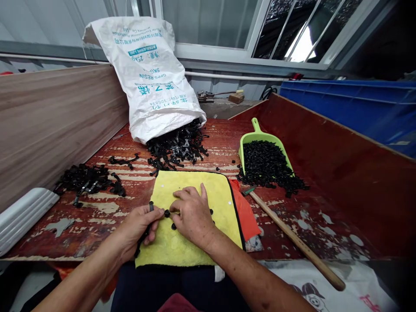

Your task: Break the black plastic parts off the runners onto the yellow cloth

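Note:
Over a yellow cloth (pixel 191 255) with a black edge, my left hand (pixel 143 223) is closed around a black plastic strip (pixel 142 239). One rounded end of the strip sticks up above the fingers and its tail hangs below the palm. Between the fingertips of both hands shows a small round black plastic part (pixel 167 213). My right hand (pixel 193 214) pinches at that part, its little finger raised. Whether the part joins the strip is hidden by the fingers. Another small black part (pixel 173 226) lies on the cloth beside the right thumb, with others partly behind that hand.
A white sack (pixel 159 82) spills black plastic pieces (pixel 178 145) at the back. Another black pile (pixel 86 180) lies left. At right are a green dustpan (pixel 256 125) heaped with small black parts, a wooden-handled hammer (pixel 295 238) and orange fabric (pixel 245 216). Boards wall both sides.

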The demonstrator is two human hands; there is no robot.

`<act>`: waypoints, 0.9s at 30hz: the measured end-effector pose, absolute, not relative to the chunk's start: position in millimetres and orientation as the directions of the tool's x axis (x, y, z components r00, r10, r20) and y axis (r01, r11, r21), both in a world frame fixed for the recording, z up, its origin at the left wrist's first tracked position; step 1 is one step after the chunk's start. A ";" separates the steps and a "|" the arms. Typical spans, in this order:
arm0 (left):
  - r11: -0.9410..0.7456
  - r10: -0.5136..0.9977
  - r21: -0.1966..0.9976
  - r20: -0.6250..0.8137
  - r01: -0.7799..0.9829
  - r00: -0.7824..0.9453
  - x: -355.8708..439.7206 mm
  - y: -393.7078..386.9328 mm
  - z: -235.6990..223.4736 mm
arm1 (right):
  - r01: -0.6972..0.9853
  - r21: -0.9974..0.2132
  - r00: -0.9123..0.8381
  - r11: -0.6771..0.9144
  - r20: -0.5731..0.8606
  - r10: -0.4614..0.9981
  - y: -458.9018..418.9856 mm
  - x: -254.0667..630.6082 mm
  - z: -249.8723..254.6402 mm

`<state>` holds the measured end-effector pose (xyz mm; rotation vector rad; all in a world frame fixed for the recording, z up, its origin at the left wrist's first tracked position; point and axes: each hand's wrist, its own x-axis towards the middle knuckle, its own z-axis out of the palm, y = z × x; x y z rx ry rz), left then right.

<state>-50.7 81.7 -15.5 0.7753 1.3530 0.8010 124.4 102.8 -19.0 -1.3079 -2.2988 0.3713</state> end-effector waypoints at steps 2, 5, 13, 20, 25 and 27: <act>0.525 0.851 0.850 -0.523 -0.048 0.037 -53.3 81.2 -13.0 | 0.722 -0.478 -0.422 0.501 0.270 0.866 101.7 124.8 -19.5; 0.521 0.854 0.853 -0.520 -0.044 0.026 -56.6 80.4 -10.6 | 0.701 -0.493 -0.435 0.515 0.276 0.857 102.1 123.6 -19.4; 0.514 0.857 0.857 -0.515 0.031 0.016 -54.3 83.4 -18.0 | 0.709 -0.461 -0.462 0.534 0.269 0.845 104.7 117.1 -21.4; 0.508 0.859 0.855 -0.511 0.102 0.004 -52.6 84.6 -18.0 | 0.705 -0.470 -0.464 0.531 0.260 0.847 105.7 119.1 -22.0; 0.489 0.872 0.859 -0.485 0.152 -0.065 -49.4 82.9 -19.8 | 0.704 -0.451 -0.483 0.549 0.263 0.835 104.7 115.0 -21.0; 0.478 0.878 0.860 -0.469 0.178 -0.094 -48.5 82.0 -21.4 | 0.707 -0.424 -0.496 0.566 0.274 0.824 105.7 115.7 -12.6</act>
